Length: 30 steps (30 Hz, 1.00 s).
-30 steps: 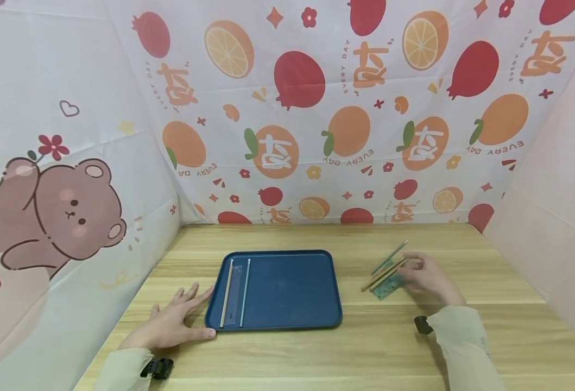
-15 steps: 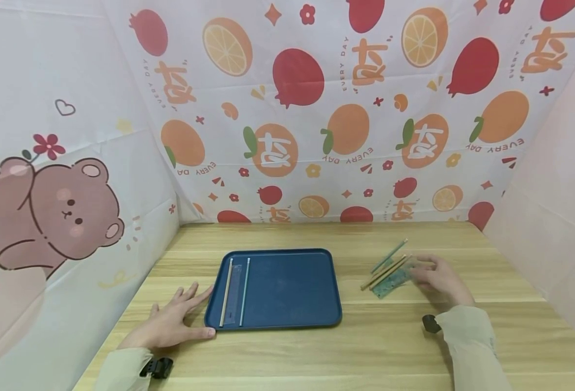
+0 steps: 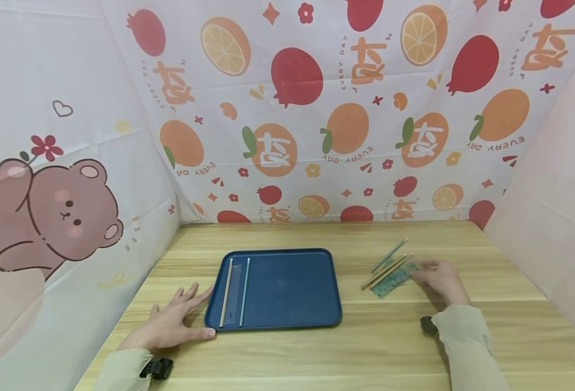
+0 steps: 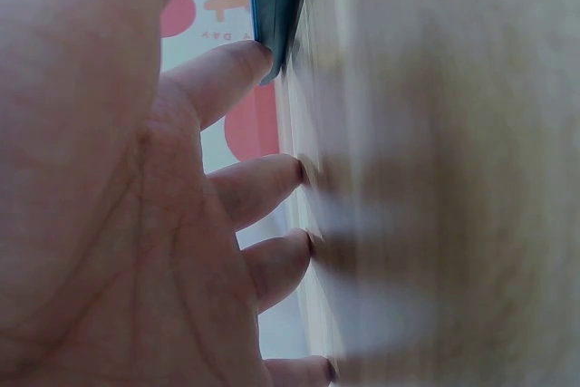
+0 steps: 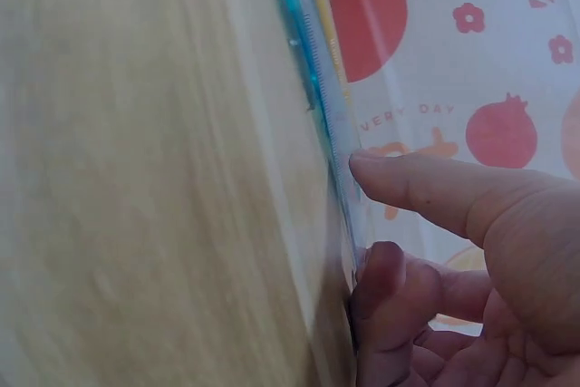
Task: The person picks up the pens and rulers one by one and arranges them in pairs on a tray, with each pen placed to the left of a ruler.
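My left hand point(image 3: 172, 323) lies with fingers spread at the left side of a blue tray point(image 3: 292, 288); in the left wrist view a fingertip touches the tray's edge point(image 4: 276, 6). Across the table, my right hand point(image 3: 441, 279) has thumb and index finger at the end of a clear ruler point(image 5: 340, 124), pinching it. This ruler lies over a teal patterned flat piece point(image 3: 385, 287). Beside them are two tan pencils point(image 3: 384, 272) and a teal pencil point(image 3: 390, 255). The other fingers point(image 5: 453, 292) of that hand are curled.
Inside the tray, at its left, a tan pencil point(image 3: 226, 293), a clear ruler point(image 3: 235, 296) and a teal pencil point(image 3: 245, 293) lie side by side. Fruit-printed cloth point(image 3: 297, 136) stands behind the wooden table point(image 3: 365, 347), with a bear-printed cloth point(image 3: 72, 217) at the left.
My right hand first drew back to the right from the pencils, then came slightly left to the clear ruler's end. My left hand and the tray have stayed in place.
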{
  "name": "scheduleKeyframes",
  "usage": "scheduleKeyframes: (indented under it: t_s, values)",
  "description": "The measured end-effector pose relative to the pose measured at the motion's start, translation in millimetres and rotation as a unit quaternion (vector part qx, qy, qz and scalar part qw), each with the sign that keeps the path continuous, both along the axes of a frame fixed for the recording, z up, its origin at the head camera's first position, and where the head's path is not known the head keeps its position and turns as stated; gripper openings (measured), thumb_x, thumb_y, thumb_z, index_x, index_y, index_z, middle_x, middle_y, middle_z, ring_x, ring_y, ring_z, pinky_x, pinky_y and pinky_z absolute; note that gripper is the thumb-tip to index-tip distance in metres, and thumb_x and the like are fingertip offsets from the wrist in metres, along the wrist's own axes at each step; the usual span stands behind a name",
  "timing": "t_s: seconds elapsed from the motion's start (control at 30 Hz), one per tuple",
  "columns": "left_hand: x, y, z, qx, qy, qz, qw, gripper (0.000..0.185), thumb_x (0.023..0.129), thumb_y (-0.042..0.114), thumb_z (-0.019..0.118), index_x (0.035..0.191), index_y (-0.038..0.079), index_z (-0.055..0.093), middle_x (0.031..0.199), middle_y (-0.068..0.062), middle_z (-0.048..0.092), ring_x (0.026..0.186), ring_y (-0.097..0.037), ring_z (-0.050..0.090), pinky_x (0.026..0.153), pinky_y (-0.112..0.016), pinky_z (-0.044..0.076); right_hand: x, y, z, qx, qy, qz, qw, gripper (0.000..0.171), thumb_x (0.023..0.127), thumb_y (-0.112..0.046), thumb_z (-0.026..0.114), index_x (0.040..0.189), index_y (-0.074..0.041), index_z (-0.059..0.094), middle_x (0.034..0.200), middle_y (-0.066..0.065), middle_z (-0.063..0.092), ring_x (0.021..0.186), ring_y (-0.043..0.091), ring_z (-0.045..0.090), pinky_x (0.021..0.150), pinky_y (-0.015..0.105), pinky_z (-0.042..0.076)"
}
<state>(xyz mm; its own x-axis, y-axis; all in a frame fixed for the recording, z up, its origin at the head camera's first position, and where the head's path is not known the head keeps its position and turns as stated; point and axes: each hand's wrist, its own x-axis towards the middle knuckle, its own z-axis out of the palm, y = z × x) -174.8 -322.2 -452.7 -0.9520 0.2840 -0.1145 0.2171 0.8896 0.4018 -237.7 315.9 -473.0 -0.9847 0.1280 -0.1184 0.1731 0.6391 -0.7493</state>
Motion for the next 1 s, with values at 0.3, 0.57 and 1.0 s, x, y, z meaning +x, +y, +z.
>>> scheduleKeyframes:
  t_s: [0.3, 0.57, 1.0]
  values:
    - [-0.3, -0.7, -1.3, -0.007, 0.008, -0.001, 0.9999, 0.108, 0.082, 0.068, 0.084, 0.168, 0.02, 0.039, 0.172, -0.035, 0.024, 0.153, -0.073, 0.017, 0.098, -0.102, 0.007, -1.2, -2.8, 3.4, 0.038, -0.016, 0.003, 0.999, 0.069, 0.102, -0.029, 0.069, 0.15, 0.015, 0.048, 0.153, 0.044, 0.048, 0.14, 0.062, 0.048, 0.113, 0.069, 0.046]
    - [-0.6, -0.2, -0.8, -0.003, 0.001, 0.002, 1.0, 0.108, 0.081, 0.067, 0.085, 0.168, 0.021, 0.04, 0.173, -0.034, 0.024, 0.153, -0.072, 0.015, 0.099, -0.101, 0.005, -3.3, -1.1, 0.5, 0.028, -0.01, 0.008, 1.0, 0.071, 0.098, -0.029, 0.074, 0.148, 0.015, 0.05, 0.149, 0.043, 0.052, 0.136, 0.061, 0.052, 0.108, 0.067, 0.05]
    - [0.0, 0.1, -0.8, 0.0, 0.002, 0.003, 1.0, 0.108, 0.081, 0.066, 0.086, 0.167, 0.021, 0.04, 0.173, -0.034, 0.024, 0.154, -0.071, 0.015, 0.099, -0.101, 0.004, -3.0, -3.5, 1.3, 0.033, -0.016, 0.009, 0.999, 0.076, 0.098, -0.032, 0.076, 0.148, 0.017, 0.047, 0.148, 0.044, 0.052, 0.134, 0.06, 0.053, 0.107, 0.066, 0.05]
